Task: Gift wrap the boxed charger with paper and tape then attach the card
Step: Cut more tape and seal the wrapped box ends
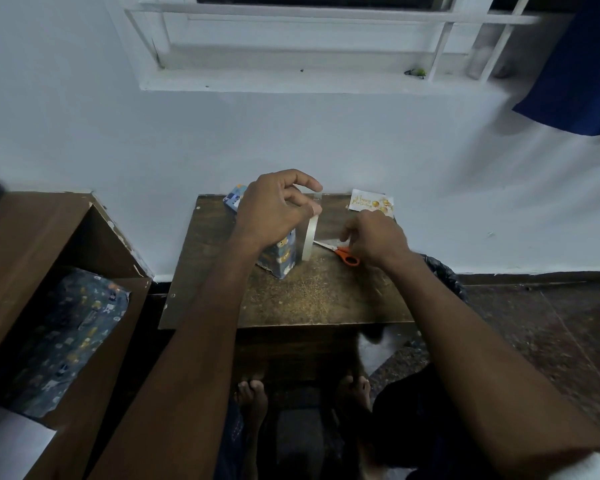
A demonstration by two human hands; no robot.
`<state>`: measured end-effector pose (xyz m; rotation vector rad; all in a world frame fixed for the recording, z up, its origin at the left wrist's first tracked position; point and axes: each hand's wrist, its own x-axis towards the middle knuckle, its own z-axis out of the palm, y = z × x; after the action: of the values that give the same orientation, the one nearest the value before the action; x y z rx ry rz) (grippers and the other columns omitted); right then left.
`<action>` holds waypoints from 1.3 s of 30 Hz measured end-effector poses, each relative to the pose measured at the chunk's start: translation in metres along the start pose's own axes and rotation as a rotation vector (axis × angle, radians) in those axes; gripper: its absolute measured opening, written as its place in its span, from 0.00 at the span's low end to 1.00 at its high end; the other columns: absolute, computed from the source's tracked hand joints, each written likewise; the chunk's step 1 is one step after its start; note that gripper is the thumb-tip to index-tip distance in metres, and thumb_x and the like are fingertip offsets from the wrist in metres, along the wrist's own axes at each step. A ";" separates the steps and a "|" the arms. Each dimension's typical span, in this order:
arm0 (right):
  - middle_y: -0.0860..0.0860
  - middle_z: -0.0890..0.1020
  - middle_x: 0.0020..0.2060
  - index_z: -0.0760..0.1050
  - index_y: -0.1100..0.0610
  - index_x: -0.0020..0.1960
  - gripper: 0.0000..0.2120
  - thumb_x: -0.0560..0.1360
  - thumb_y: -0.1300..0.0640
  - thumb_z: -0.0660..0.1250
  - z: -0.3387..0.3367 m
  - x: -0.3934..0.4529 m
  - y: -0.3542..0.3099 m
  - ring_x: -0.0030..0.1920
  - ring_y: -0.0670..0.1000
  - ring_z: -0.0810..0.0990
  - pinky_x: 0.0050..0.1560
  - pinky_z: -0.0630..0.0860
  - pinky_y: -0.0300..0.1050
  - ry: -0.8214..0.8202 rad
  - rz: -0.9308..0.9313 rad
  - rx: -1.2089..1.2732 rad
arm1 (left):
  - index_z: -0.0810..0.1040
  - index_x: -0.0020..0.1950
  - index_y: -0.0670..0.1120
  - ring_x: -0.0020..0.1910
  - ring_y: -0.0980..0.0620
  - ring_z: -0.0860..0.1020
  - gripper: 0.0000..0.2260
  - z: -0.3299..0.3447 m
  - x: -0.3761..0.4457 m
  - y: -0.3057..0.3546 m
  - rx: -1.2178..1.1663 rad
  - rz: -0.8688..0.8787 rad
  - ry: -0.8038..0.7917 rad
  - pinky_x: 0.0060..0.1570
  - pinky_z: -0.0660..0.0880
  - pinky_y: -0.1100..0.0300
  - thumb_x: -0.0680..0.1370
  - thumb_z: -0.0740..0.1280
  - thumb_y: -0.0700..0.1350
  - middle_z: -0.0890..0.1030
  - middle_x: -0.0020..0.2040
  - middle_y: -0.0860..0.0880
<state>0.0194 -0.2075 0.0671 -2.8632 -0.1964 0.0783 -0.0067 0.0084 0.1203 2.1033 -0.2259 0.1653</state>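
Card [371, 202] at upper right of the small wooden table [291, 299], against the wall: gold lettering, seemingly "Happy Birthday", too blurred to confirm. Wrapped box [281, 258] stands upright at frame centre, dark blue paper with small cartoon prints. Left hand [274, 209] above the box, fingers curled, pinching the tape roll [309, 237], which stands on edge just right of the box. Right hand [374, 237] curled over orange-handled scissors [340, 252]; whether it grips them is unclear. Spare patterned wrapping paper [70, 337] lies in the brown cabinet [49, 230], lower left.
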 end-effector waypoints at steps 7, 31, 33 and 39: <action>0.49 0.85 0.49 0.86 0.48 0.54 0.10 0.73 0.56 0.76 -0.001 -0.005 -0.002 0.51 0.53 0.83 0.49 0.81 0.49 -0.021 0.034 -0.067 | 0.84 0.56 0.59 0.48 0.62 0.84 0.10 0.007 0.004 -0.001 0.084 -0.010 0.013 0.59 0.80 0.48 0.76 0.76 0.47 0.87 0.41 0.65; 0.49 0.80 0.49 0.80 0.52 0.60 0.19 0.76 0.71 0.65 -0.020 -0.008 0.002 0.39 0.53 0.84 0.43 0.85 0.56 0.170 -0.102 0.522 | 0.83 0.58 0.58 0.50 0.49 0.85 0.14 0.004 0.001 0.002 0.139 0.025 0.006 0.57 0.81 0.46 0.77 0.69 0.41 0.86 0.42 0.67; 0.51 0.81 0.49 0.79 0.52 0.60 0.19 0.77 0.71 0.63 -0.020 -0.009 0.004 0.34 0.54 0.85 0.40 0.85 0.59 0.172 -0.102 0.582 | 0.83 0.59 0.58 0.50 0.49 0.85 0.15 0.004 0.001 0.002 0.139 0.032 0.002 0.57 0.81 0.45 0.77 0.68 0.41 0.87 0.43 0.66; 0.56 0.83 0.41 0.83 0.53 0.55 0.13 0.75 0.66 0.71 -0.032 -0.016 0.011 0.37 0.58 0.83 0.40 0.85 0.52 0.182 -0.182 0.637 | 0.82 0.60 0.58 0.47 0.47 0.85 0.16 0.002 -0.001 0.003 0.122 0.047 -0.012 0.54 0.82 0.44 0.76 0.67 0.43 0.87 0.44 0.66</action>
<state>0.0074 -0.2284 0.0951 -2.1931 -0.3259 -0.1334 -0.0088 0.0053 0.1214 2.2220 -0.2789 0.1983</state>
